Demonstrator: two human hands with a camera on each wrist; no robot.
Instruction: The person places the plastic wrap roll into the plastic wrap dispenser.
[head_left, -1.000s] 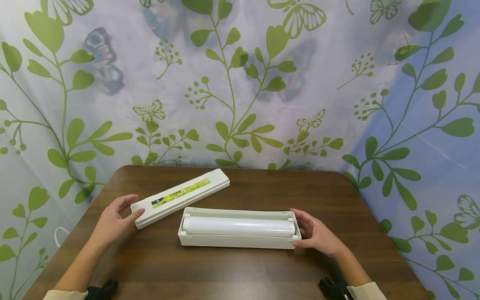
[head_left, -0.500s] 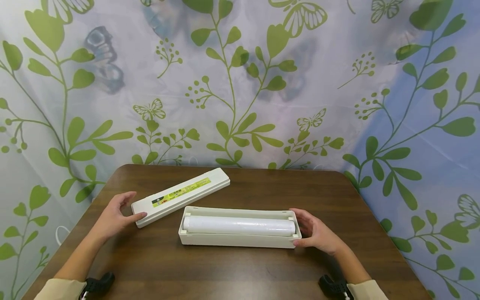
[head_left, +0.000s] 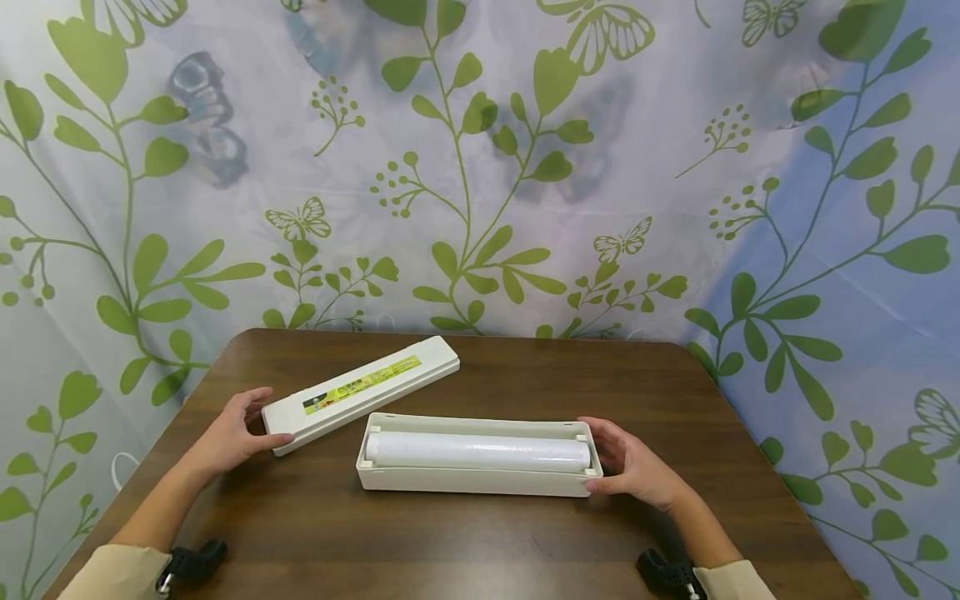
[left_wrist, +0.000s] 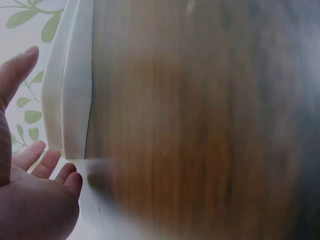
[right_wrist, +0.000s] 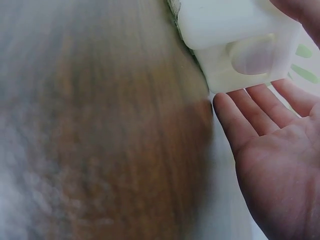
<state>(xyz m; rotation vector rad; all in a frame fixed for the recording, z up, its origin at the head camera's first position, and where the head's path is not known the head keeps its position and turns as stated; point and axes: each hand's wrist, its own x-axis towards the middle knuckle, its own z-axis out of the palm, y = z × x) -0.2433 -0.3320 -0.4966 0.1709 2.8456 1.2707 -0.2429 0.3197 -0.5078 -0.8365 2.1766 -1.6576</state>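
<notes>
A long white cling film box (head_left: 480,481) lies on the brown table, with a white film roll (head_left: 480,450) inside. Its lid (head_left: 435,354), bearing a green and yellow label, lies separately behind and to the left, set at a slant. My left hand (head_left: 228,437) is at the lid's near left end, thumb by the front corner, fingers behind. In the left wrist view its fingers are spread apart beside the lid (left_wrist: 75,100). My right hand (head_left: 637,471) holds the box's right end between thumb and fingers; in the right wrist view the fingers (right_wrist: 250,112) meet the end wall.
The wooden table (head_left: 480,550) has its far edge against a hanging cloth (head_left: 480,208) printed with green leaves and butterflies. Black wrist mounts (head_left: 197,560) sit at both forearms. A thin white cord (head_left: 120,467) loops by the table's left edge.
The left hand has shifted slightly, its thumb now a little further right along the lid's near corner. The box, the lid and the right hand have stayed in place.
</notes>
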